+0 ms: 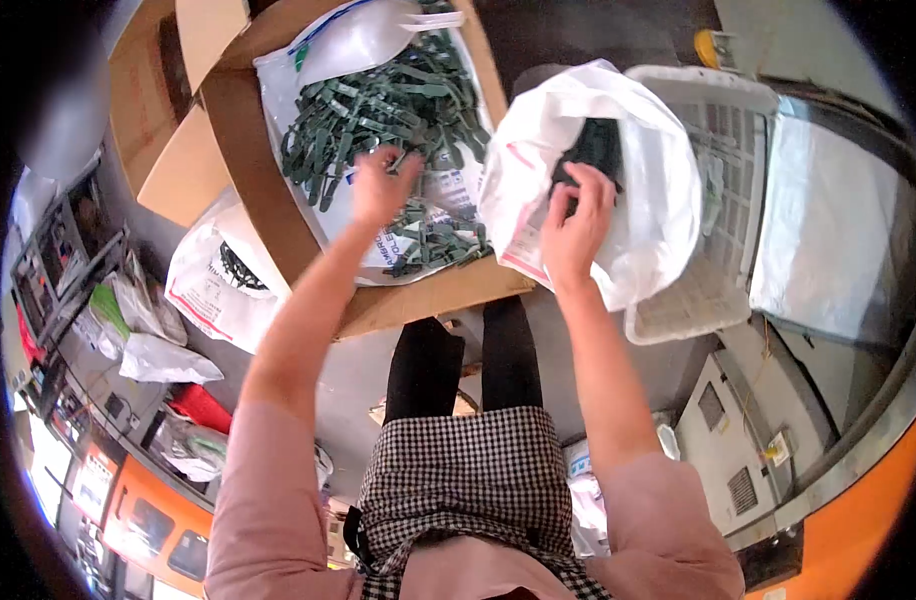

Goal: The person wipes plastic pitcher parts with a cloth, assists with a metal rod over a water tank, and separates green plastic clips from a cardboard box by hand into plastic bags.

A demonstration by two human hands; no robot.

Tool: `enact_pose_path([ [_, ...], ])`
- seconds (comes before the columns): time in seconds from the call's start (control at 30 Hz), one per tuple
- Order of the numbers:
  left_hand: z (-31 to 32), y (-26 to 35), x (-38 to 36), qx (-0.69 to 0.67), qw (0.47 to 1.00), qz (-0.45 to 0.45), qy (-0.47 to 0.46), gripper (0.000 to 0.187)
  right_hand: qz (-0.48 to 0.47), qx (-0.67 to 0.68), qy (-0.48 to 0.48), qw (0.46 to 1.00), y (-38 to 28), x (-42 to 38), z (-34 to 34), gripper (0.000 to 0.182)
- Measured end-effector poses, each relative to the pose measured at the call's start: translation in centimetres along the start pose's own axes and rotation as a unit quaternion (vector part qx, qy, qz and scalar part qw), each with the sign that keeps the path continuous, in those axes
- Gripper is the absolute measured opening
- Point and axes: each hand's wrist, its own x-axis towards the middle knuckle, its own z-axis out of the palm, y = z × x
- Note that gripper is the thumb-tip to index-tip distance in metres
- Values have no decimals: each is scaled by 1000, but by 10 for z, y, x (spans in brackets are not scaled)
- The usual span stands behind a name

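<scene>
My left hand (383, 188) is at the near edge of a heap of dark green plastic parts (363, 115), inside a lined cardboard box (418, 312). Its thumb and fingers are apart, with green parts showing behind the gap. My right hand (581, 220) hangs over the mouth of a white plastic bag (658, 215), fingers bent and apart from the thumb. Nothing can be made out in its grasp. Dark parts (600, 145) lie inside this bag, just beyond the fingertips. A smaller group of green parts (433, 240) rests on the printed liner, nearer to me.
A white plastic crate (733, 130) stands to the right, under and beside the bag. Another white bag (203, 290) with dark contents sits left of the box. A white scoop-like container (353, 45) lies on the heap's far side. Grey cabinets (723, 430) stand at lower right.
</scene>
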Motion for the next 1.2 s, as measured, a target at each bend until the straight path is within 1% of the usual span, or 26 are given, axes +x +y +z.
enact_pose_path([
  [0.07, -30, -63, 56, 114, 990, -65, 58, 63, 6, 161, -98, 982, -32, 2, 30, 23],
  [0.13, -49, -96, 108, 213, 958, -185, 44, 82, -56, 98, -176, 978, -46, 23, 75, 22],
  [0.2, -59, -108, 142, 242, 940, -238, -25, 98, -121, 18, -177, 977, -36, 52, 143, 31],
  [0.27, -39, -154, 171, 291, 945, -122, -84, 103, -71, -145, -277, 947, -20, 94, 211, 50],
  [0.33, -17, -160, 155, 204, 969, -108, -85, 99, -158, -199, -231, 939, -2, 119, 256, 73],
  [0.4, -10, -152, 131, 243, 964, -93, -52, 87, -76, -251, -366, 893, -4, 106, 272, 87],
  [0.43, -11, -155, 117, 237, 961, -104, -101, 87, -2, -264, -388, 883, -15, 89, 264, 92],
  [0.47, -15, -154, 102, 230, 956, -111, -145, 87, -43, -258, -370, 891, -4, 70, 265, 90],
  [0.5, -17, -158, 80, 192, 958, -121, -173, 87, -24, -263, -401, 877, -7, 54, 256, 90],
  [0.53, -17, -163, 52, 154, 959, -128, -201, 87, 49, -178, -465, 866, -15, 42, 238, 83],
  [0.57, -15, -161, 22, 148, 956, -143, -208, 88, 44, -183, -477, 859, -14, 20, 225, 83],
  [0.6, -8, -176, -2, 139, 951, -119, -250, 88, 19, -220, -487, 845, -15, -3, 213, 85],
  [0.63, -6, -172, -37, 124, 965, -110, -204, 80, 33, -236, -514, 824, -24, -17, 197, 84],
  [0.67, -6, -172, -58, 63, 958, -133, -246, 69, 50, -252, -543, 800, -30, -28, 184, 84],
  [0.73, -4, -169, -94, 42, 943, -186, -272, 51, 74, -239, -578, 777, -31, -41, 172, 82],
  [0.8, -2, -188, -110, -103, 967, -156, -171, 34, 99, -209, -581, 781, -28, -40, 169, 81],
  [0.87, -11, -198, -99, -184, 937, -269, -130, 20, 77, -258, -480, 835, -30, -31, 167, 82],
  [0.9, -19, -193, -92, -175, 953, -241, -61, 16, 84, -273, -448, 847, -29, -22, 168, 89],
  [0.93, -25, -195, -82, -205, 954, -213, -41, 16, 123, -261, -431, 855, -24, -20, 172, 96],
  [0.97, -29, -202, -71, -186, 969, -165, -3, 18, 122, -287, -434, 845, -18, -26, 182, 100],
  [1.0, -33, -203, -58, -241, 953, -171, 67, 19, 123, -313, -437, 834, -18, -33, 194, 104],
  [1.03, -38, -202, -46, -271, 939, -172, 124, 22, 106, -324, -434, 834, -16, -36, 204, 100],
  [1.07, -44, -201, -33, -294, 919, -219, 144, 30, 89, -337, -430, 833, -16, -37, 213, 96],
  [1.1, -49, -203, -21, -318, 895, -264, 167, 38, 139, -259, -431, 853, -24, -27, 218, 81],
  [1.13, -46, -214, -12, -202, 940, -183, 204, 46, 189, -124, -377, 898, -4, -26, 238, 57],
  [1.2, -57, -181, -6, -8, 973, -47, 225, 51, 105, 19, -204, 973, 7, -13, 257, 37],
])
